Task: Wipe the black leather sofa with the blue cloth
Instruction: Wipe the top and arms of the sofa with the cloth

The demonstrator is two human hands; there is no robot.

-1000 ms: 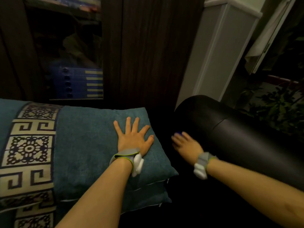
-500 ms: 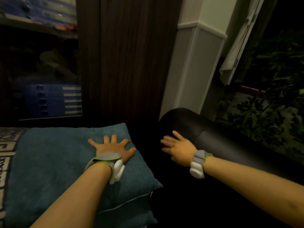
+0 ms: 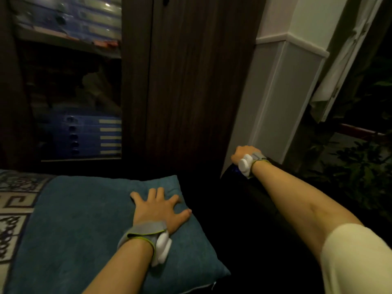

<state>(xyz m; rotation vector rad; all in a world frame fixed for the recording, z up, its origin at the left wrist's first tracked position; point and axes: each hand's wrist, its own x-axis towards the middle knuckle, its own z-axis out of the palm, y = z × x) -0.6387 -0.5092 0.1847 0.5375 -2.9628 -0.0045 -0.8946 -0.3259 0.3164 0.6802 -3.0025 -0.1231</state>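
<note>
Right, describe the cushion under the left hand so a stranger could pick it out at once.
Start at the dark wooden cabinet straight ahead and drop to the seat below it. There lies a teal cushion, with the left hand spread flat on it. Unlike the patterned cloth to its left, it is plain, without pattern.

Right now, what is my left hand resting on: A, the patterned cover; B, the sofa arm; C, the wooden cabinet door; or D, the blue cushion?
D: the left hand lies flat with fingers spread on the blue cushion, apart from the right hand at the sofa arm.
</note>
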